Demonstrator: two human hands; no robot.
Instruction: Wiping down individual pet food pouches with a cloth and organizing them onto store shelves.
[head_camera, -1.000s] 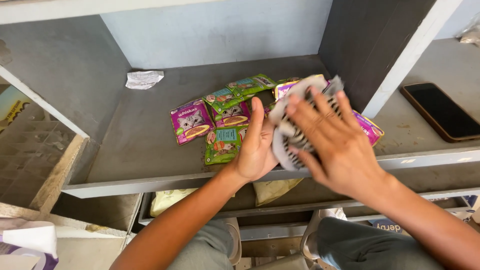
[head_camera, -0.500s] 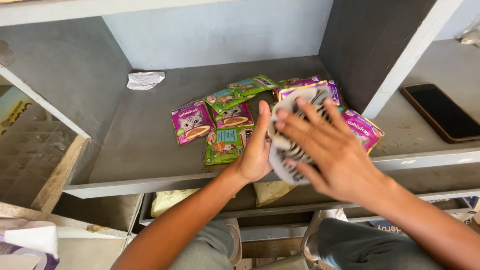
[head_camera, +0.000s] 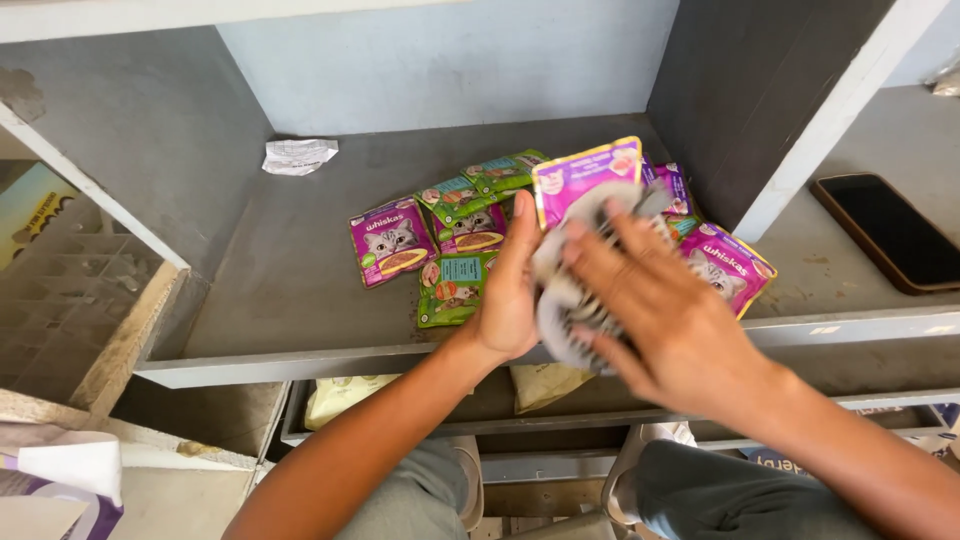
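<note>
While upright, long axis vertical, purple pouch (head_camera: 585, 180) | left hand (head_camera: 510, 290), right hand (head_camera: 660, 310) grips clamped on it | green, purple pouches (head_camera: 450, 235) behind on shelf (head_camera: 300, 300)

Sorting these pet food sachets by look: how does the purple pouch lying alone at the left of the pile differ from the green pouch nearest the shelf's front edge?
The purple foil pouch lies apart at the pile's left with its whole front showing; the green foil pouch is partly overlapped by a neighbouring pouch and sits right beside the left hand. The purple one lies farther back, the green one nearer the front edge. Both lie flat, untouched, on the grey shelf.
</note>
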